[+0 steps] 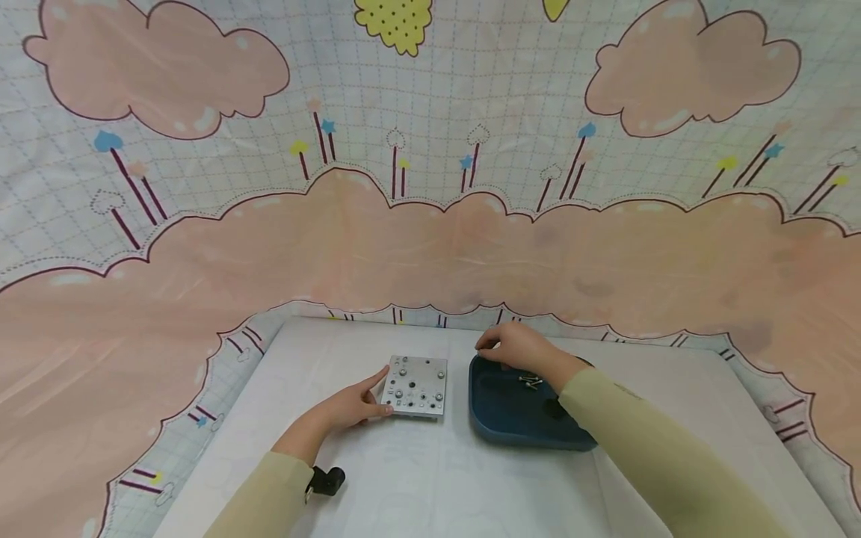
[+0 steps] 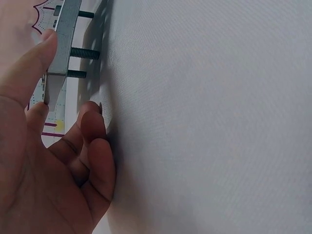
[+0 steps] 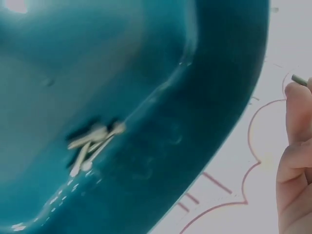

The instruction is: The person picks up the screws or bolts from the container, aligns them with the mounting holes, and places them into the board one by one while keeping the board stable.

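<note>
A square silver metal plate (image 1: pixel 425 388) with several holes and screw heads sits on the white table. My left hand (image 1: pixel 346 407) grips its left side between thumb and forefinger, the other fingers curled beside it. In the left wrist view, threaded screw ends (image 2: pixel 84 53) stick out of the plate's underside. My right hand (image 1: pixel 523 350) is over the far left rim of a dark blue tray (image 1: pixel 531 439). It pinches a small screw (image 3: pixel 298 79), of which only one end shows past the fingertips. Several loose screws (image 3: pixel 92 146) lie in the tray.
A black wrist camera (image 1: pixel 327 480) is strapped to the left wrist. Patterned cloth (image 1: pixel 430 254) hangs behind the table's far edge. The tray stands right of the plate, with a strip of white table (image 1: pixel 457 426) between them.
</note>
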Tool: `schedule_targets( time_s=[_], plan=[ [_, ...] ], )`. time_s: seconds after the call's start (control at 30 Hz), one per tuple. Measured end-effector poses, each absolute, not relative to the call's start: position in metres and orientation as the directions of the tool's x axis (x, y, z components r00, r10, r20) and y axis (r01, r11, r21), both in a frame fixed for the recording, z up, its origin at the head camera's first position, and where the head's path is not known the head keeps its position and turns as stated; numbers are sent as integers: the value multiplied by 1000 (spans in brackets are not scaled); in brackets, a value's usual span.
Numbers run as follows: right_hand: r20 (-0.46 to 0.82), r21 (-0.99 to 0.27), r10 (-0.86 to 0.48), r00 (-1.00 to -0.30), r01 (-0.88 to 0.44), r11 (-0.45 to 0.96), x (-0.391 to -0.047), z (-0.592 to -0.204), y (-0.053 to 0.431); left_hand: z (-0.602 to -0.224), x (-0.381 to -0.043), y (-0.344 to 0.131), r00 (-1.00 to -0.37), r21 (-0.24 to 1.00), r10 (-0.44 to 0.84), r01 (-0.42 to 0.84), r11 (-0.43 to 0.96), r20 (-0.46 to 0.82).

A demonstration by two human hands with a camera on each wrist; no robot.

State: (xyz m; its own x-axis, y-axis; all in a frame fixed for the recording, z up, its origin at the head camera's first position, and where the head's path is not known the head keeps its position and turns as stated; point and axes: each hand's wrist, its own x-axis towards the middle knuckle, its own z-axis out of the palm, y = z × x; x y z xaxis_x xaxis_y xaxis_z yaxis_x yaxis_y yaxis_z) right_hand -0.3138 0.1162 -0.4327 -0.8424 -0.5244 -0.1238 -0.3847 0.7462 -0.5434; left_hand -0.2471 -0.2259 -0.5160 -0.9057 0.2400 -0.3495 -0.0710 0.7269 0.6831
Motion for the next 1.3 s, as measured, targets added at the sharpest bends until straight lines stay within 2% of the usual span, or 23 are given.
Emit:
schedule_targets(
  time_s=[0.37,0.7,1.3],
  plan=[
    [-183,-615,-498,-848,-296,730,-322,-433,70,-517,-248,-226,-905,690,248,-65,721,-344],
    [-216,-604,-500,-839,-287,743,-330,-441,34,-520,-249,-228,-904,684,240,-75,726,-354],
    [-267,-576,-394,-879,-182,797,-336,-461,12,-518,-248,-228,-903,691,243,-78,719,-355]
  ],
)
